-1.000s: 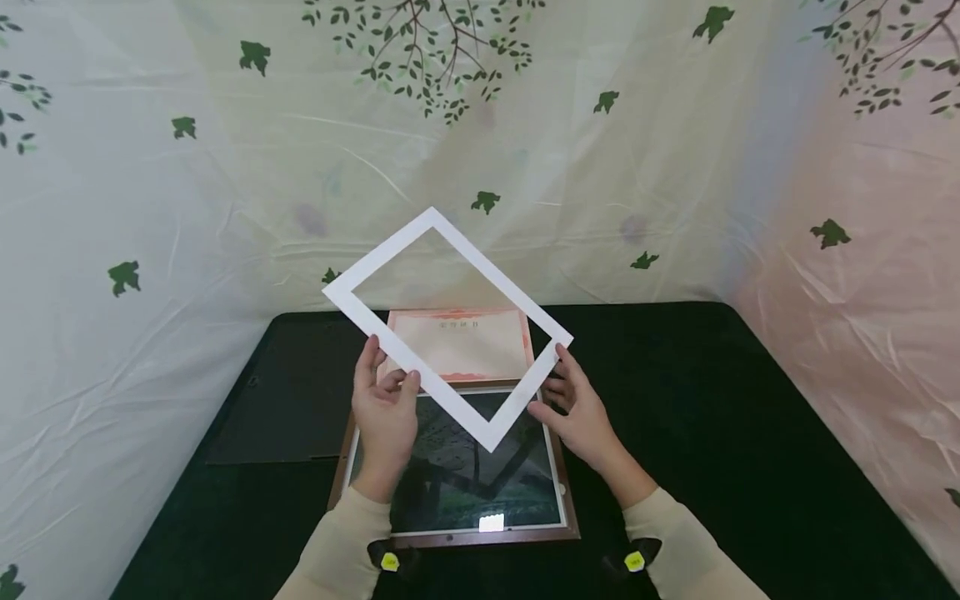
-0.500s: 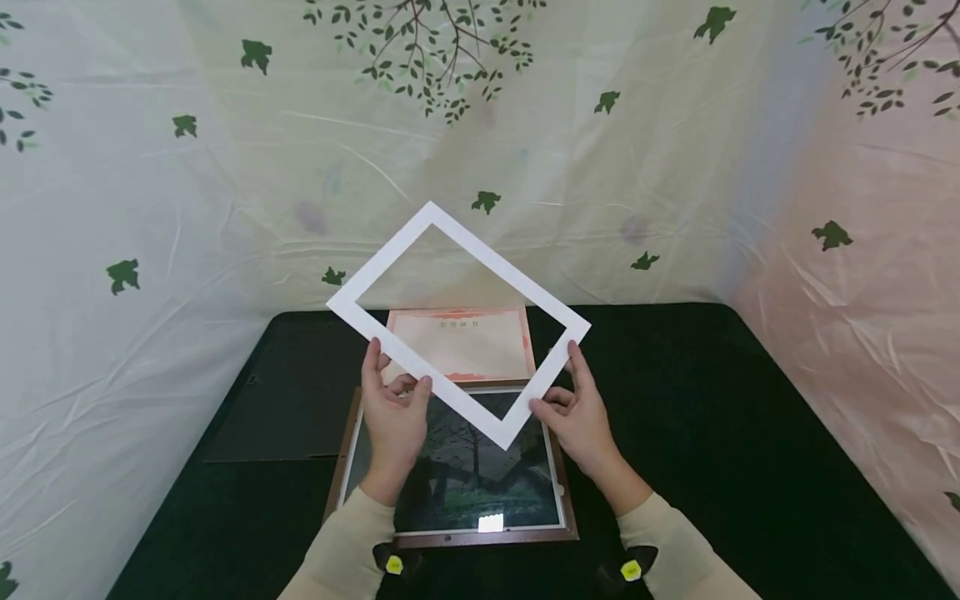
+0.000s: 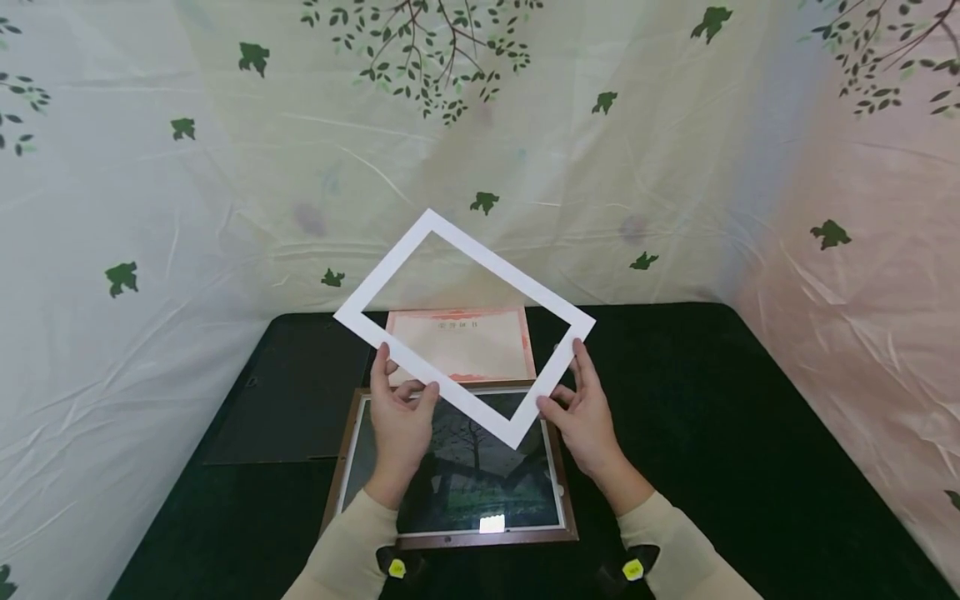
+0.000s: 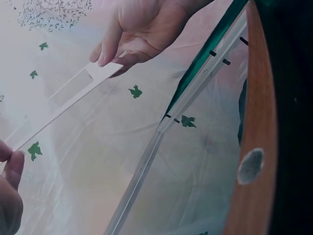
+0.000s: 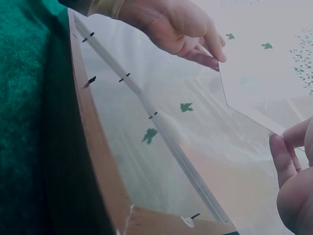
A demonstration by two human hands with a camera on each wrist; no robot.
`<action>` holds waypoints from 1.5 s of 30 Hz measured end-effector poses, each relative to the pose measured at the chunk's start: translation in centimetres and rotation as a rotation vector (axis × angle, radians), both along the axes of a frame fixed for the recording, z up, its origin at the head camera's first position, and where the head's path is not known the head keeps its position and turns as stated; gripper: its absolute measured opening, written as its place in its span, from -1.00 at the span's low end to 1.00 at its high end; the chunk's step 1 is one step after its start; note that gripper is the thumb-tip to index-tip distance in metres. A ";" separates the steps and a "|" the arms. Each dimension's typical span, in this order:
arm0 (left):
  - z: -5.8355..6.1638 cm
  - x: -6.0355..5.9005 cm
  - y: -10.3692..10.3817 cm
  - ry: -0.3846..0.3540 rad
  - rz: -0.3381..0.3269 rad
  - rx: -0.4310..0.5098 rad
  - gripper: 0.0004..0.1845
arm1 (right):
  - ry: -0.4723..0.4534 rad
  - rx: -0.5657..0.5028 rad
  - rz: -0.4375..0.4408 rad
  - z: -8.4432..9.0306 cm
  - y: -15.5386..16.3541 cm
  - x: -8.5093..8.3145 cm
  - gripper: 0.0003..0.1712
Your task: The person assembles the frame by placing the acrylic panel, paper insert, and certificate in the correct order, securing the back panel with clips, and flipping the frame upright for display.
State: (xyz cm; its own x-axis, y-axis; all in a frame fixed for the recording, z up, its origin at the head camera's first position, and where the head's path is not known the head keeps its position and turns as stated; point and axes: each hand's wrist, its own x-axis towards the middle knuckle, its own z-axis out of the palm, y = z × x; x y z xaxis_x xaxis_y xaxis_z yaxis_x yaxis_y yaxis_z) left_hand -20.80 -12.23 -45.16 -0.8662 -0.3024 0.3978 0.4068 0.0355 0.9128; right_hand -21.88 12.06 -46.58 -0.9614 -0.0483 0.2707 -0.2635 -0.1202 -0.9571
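The left hand [image 3: 401,417] pinched the lower-left border of a white mat board [image 3: 525,418], thumb on the near face and fingers behind it, while the right hand [image 3: 585,412] gripped the lower-right border the same way, its index finger stretched up along the outer edge. Between the two hands the mat board was held in the air, turned like a diamond with one corner pointing down and another up toward the backdrop. The left wrist view showed the mat board [image 4: 73,100] edge-on as a thin white strip, with the right hand [image 4: 142,29] closed on its far end. The right wrist view showed the left hand [image 5: 181,29] clamped on the opposite edge. Directly beneath the raised mat lay a wooden picture frame [image 3: 341,467] with its glass up, reflecting the tree print of the backdrop. Just beyond the frame, touching its far edge, lay a pale certificate [image 3: 465,342] with a pinkish-red border, seen partly through the mat's opening. To the left of the frame a dark backing board [image 3: 288,400] lay flat on the dark green tablecloth [image 3: 712,417]. Behind and beside the table hung a cream curtain [image 3: 187,208] printed with green leaves and branches.
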 end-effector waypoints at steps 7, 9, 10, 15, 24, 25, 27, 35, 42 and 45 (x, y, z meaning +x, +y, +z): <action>-0.6 -0.1 0.1 -0.031 0.026 -0.084 -0.05 | 0.004 -0.034 0.005 0.1 0.4 -0.1 0.12; -0.5 -0.2 -0.1 -0.044 0.025 -0.101 -0.06 | 0.007 -0.035 0.009 0.1 0.6 -0.3 0.12; -0.5 -0.2 -0.2 -0.046 0.023 -0.107 -0.07 | 0.010 -0.038 0.011 0.1 0.8 -0.3 0.11; 0.0 -0.5 -1.8 -0.037 0.021 -0.164 -0.09 | 0.013 -0.009 0.025 0.5 2.1 -0.7 0.08; 0.7 -1.5 -6.4 -0.024 0.213 -0.785 0.03 | -0.056 -0.012 0.219 0.8 6.0 -1.9 0.08; 0.8 -1.6 -6.8 -0.031 0.229 -0.863 0.04 | -0.067 -0.006 0.243 0.8 6.4 -2.0 0.07; 0.8 -1.7 -7.4 -0.049 0.236 -1.001 0.06 | -0.087 0.007 0.286 0.8 7.0 -2.2 0.07; 0.3 -1.7 -7.6 -0.170 0.086 -1.316 -0.02 | -0.164 0.087 0.392 0.3 8.8 -2.3 0.03; -0.5 -1.7 -7.6 -0.198 -0.021 -1.387 -0.13 | -0.208 0.129 0.458 -0.6 9.4 -2.6 0.00; -0.8 -1.4 -7.9 -0.207 -0.050 -1.413 -0.16 | -0.234 0.146 0.465 -0.8 9.2 -2.7 0.01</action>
State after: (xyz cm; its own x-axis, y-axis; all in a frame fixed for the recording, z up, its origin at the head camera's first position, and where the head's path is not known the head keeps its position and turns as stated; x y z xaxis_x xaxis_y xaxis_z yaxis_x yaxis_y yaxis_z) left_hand -22.21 -20.10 -45.92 -0.9426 0.2665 0.2011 0.3008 0.9392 0.1654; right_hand -24.58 21.21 -47.37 -0.8635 -0.5043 0.0110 0.0078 -0.0352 -0.9994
